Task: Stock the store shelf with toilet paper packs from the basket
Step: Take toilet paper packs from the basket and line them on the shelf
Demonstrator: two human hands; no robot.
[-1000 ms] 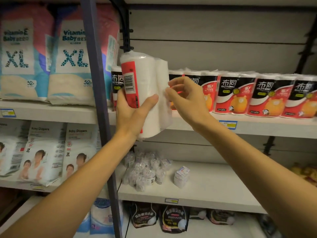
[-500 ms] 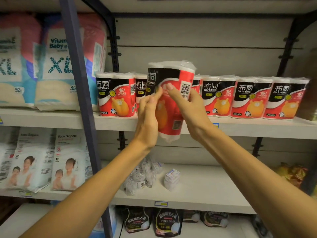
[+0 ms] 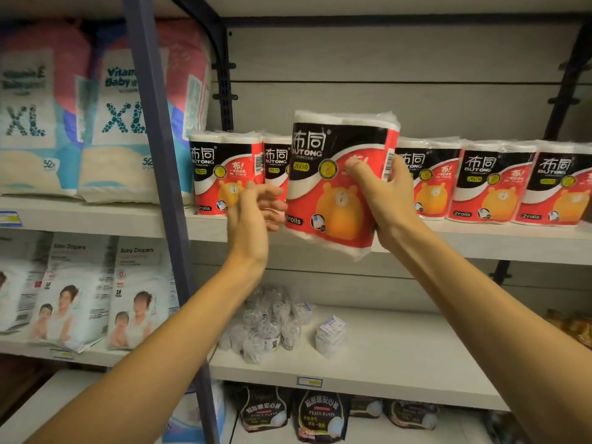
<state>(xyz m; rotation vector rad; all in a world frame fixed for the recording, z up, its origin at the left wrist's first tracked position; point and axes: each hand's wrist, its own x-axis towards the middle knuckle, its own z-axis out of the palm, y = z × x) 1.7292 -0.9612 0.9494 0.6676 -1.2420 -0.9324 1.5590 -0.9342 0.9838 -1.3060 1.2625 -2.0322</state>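
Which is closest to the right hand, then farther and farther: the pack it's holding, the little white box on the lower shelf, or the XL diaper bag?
From the right hand:
1. Held toilet paper pack, in its grip.
2. Little white box, lower shelf, below.
3. XL diaper bag, far left.

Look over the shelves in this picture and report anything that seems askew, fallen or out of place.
On the middle shelf, small clear-wrapped rolls lie in a loose heap rather than a row, with a small white pack tilted beside them. The held toilet paper pack, gripped by the right hand, is tilted only because it is not yet shelved.
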